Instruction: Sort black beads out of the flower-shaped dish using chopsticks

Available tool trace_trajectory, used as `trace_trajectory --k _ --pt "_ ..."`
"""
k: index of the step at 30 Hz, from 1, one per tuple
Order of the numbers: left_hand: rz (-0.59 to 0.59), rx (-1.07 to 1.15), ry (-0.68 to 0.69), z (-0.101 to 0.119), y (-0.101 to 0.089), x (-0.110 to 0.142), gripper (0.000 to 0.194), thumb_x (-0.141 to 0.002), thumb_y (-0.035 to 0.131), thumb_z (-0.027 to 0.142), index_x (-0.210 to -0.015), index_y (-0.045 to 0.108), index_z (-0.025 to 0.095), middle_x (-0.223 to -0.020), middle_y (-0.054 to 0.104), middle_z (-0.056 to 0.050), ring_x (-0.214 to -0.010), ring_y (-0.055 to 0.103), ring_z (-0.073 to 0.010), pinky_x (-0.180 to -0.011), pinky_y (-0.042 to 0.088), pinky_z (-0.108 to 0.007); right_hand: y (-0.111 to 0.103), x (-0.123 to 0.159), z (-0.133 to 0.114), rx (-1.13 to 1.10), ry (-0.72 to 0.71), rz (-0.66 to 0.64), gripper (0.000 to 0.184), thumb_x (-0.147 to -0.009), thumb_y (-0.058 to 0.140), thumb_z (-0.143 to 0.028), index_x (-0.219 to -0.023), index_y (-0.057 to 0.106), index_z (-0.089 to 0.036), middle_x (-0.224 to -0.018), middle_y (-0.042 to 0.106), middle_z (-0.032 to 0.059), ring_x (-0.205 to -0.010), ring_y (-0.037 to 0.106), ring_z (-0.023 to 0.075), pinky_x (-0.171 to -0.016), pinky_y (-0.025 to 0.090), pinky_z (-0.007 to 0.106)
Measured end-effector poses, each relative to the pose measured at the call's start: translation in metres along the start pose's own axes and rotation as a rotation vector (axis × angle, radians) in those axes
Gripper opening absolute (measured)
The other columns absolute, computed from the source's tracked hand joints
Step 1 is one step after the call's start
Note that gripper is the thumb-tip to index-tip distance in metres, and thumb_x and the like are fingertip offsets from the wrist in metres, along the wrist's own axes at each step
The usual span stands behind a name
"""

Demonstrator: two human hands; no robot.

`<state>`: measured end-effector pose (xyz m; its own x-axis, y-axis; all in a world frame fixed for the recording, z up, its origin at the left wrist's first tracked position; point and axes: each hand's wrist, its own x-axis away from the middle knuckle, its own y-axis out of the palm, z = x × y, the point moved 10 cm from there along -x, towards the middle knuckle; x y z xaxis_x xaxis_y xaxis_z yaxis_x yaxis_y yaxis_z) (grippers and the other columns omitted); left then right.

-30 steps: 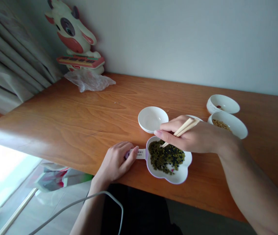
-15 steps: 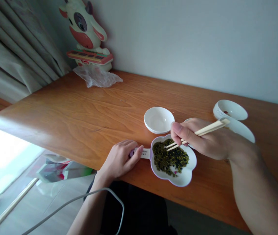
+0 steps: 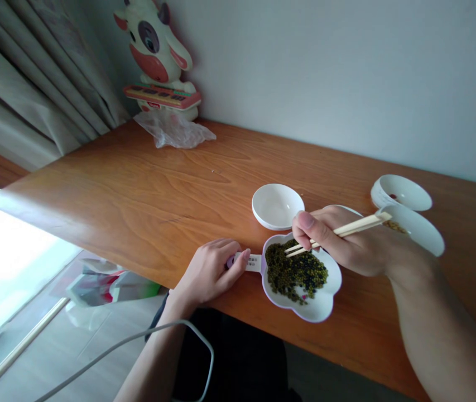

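Observation:
A white, purple-rimmed, flower-shaped dish with a handle [image 3: 330, 290] lies near the table's front edge. Small green and dark beans [image 3: 290, 273] cover much of its inside, with a tiny pink bit among them. My left hand [image 3: 215, 271] is closed round the dish's handle. In my right hand [image 3: 338, 240] is a pair of chopsticks [image 3: 363, 224], their tips down at the beans in the dish's upper left part. I cannot tell whether the tips pinch a bean. Just behind the dish sits a white bowl [image 3: 277, 206] with nothing visible inside.
At the right stand a bowl [image 3: 413, 192] with a small brown bit and another bowl [image 3: 426, 231] with brownish grains. A further white rim is mostly hidden behind my right hand. A cow-shaped toy keyboard [image 3: 158, 61] and clear plastic bag [image 3: 174, 131] are at the back left. A grey cable [image 3: 137, 336] crosses my left forearm.
The whole view has shifted slightly, so things appear a little further right. My right hand and the chopsticks have moved slightly left relative to the dish. My left hand keeps its hold.

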<state>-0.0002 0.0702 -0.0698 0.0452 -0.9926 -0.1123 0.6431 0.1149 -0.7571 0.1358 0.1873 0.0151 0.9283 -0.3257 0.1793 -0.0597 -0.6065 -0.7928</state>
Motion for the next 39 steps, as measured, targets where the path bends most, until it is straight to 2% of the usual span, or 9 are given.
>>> trace_trajectory --k 10,25,39 --pt "-0.001 -0.001 0.001 0.0 0.0 0.0 0.041 -0.113 0.04 0.044 -0.079 0.049 0.021 -0.077 0.056 0.0 -0.071 0.05 -0.0165 -0.07 0.037 -0.032 -0.005 0.0 0.001 -0.043 0.008 0.052 0.062 -0.112 0.024 -0.059 -0.074 0.055 -0.02 -0.068 0.058 -0.0003 -0.063 0.049 0.0145 -0.065 0.033 0.033" --pt "0.008 0.007 0.002 -0.001 0.0 0.0 0.04 -0.112 0.042 0.043 -0.08 0.051 0.021 -0.078 0.059 -0.001 -0.072 0.053 -0.0177 -0.072 0.038 -0.033 -0.005 0.0 -0.011 -0.005 -0.044 0.05 0.059 -0.113 0.024 -0.055 -0.076 0.054 -0.02 -0.07 0.061 0.0008 -0.065 0.052 0.0156 -0.07 0.031 0.036" --pt "0.009 0.001 0.011 0.001 -0.001 0.0 0.039 -0.112 0.042 0.041 -0.081 0.052 0.021 -0.078 0.061 -0.002 -0.072 0.055 -0.0176 -0.072 0.04 -0.033 -0.006 -0.002 -0.007 -0.001 -0.024 0.046 0.063 -0.113 0.02 -0.057 -0.075 0.054 -0.02 -0.068 0.06 0.0005 -0.064 0.051 0.0152 -0.068 0.032 0.035"
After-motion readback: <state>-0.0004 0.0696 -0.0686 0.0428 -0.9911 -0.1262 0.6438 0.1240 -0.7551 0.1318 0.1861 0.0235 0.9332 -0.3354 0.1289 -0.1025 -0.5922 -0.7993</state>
